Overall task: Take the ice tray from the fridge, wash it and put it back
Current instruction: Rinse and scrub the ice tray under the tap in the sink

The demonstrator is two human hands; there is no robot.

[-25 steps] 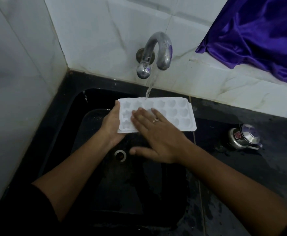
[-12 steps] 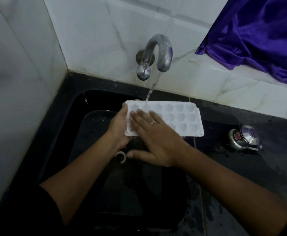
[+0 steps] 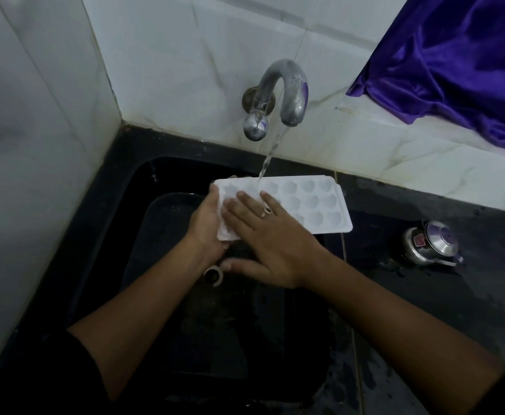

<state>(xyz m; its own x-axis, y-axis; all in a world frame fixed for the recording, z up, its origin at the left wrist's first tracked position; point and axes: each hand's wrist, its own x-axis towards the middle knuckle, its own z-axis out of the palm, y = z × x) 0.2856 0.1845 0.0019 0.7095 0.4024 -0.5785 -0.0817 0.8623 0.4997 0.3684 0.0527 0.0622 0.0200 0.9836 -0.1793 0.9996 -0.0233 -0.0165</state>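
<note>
A white ice tray (image 3: 314, 205) with rounded cells is held level over the black sink (image 3: 143, 187), under the running water from the metal tap (image 3: 287, 94). My left hand (image 3: 206, 226) grips the tray's left end, thumb over the rim. My right hand (image 3: 269, 238) lies flat with straight fingers on the tray's left cells, a ring on one finger. The stream lands on the tray's far edge, just beyond my right fingertips.
White tiled walls close the left and back. A purple cloth (image 3: 454, 64) hangs over the ledge at the upper right. A small steel pot (image 3: 430, 244) sits on the wet black counter right of the sink. The drain ring (image 3: 213, 274) shows below my hands.
The tray has shifted slightly right and away from me under the stream. My right hand's fingers have slid across the left cells; my left hand keeps its grip.
</note>
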